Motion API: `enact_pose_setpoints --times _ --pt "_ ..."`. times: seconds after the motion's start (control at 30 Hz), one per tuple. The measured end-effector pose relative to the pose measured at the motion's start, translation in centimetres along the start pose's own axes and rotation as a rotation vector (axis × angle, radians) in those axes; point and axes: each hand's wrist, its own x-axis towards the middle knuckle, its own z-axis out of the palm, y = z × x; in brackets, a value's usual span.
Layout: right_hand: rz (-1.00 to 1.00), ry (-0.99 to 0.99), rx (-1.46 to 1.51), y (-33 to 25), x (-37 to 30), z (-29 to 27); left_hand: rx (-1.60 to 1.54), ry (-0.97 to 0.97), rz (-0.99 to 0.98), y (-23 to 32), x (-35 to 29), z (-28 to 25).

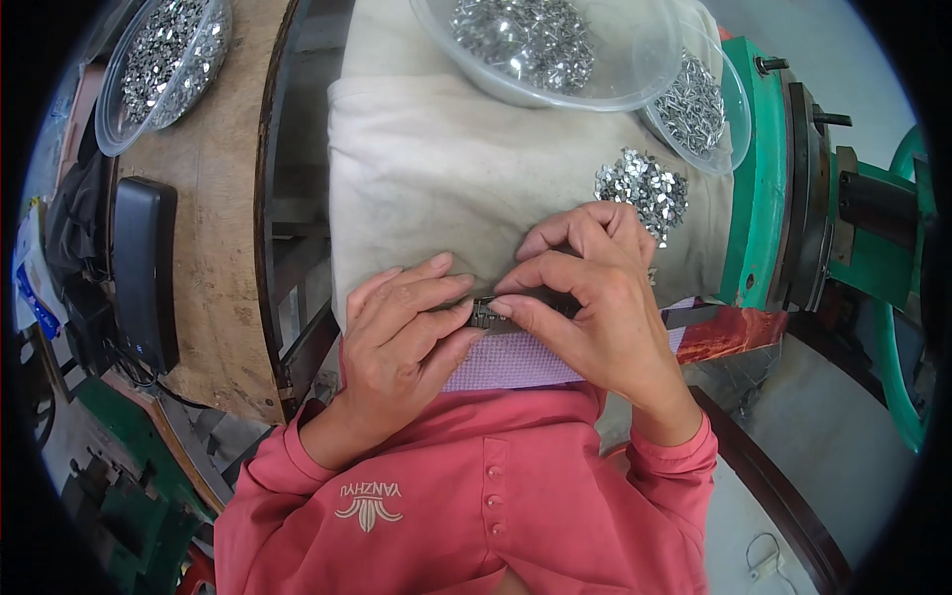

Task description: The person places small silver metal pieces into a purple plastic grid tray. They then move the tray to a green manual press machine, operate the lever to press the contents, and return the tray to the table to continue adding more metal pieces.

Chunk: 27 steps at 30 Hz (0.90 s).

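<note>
A small dark metal fixture [484, 316] with a row of slots lies at the front edge of the cloth-covered work surface, between my hands. My left hand [402, 322] is curled round its left end, thumb and fingers against it. Over its right part, my right hand [605, 288] is bent with thumb and forefinger pinched close to the slots. Whatever that pinch holds is too small to make out. Beyond my right hand lies a loose pile of small shiny metal pieces [643, 188]. My fingers hide much of the fixture.
A large clear plastic bowl [635, 79] of metal pieces stands at the back, with a smaller clear bowl [736, 124] beside it. Green machinery [749, 198] borders the right. Leftward, a wooden table [213, 218] carries another bowl [109, 109] and a black box-like device [146, 268].
</note>
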Motion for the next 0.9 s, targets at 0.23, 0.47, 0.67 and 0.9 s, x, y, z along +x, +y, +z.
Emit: enact_pose_setpoints --times 0.23,0.47,0.67,0.9 --pt "-0.005 0.001 -0.003 -0.1 0.1 -0.1 0.007 0.004 -0.003 0.0 -0.1 0.1" --pt "-0.017 0.093 0.042 1.1 -0.2 -1.7 0.034 -0.016 0.013 0.3 -0.2 -0.1" --pt "-0.137 -0.013 0.034 0.3 0.8 -1.3 0.054 -0.007 0.05 0.3 -0.7 0.1" --pt "-0.224 -0.116 -0.171 -0.7 1.2 -0.2 0.056 0.005 0.06 0.4 -0.8 0.2"
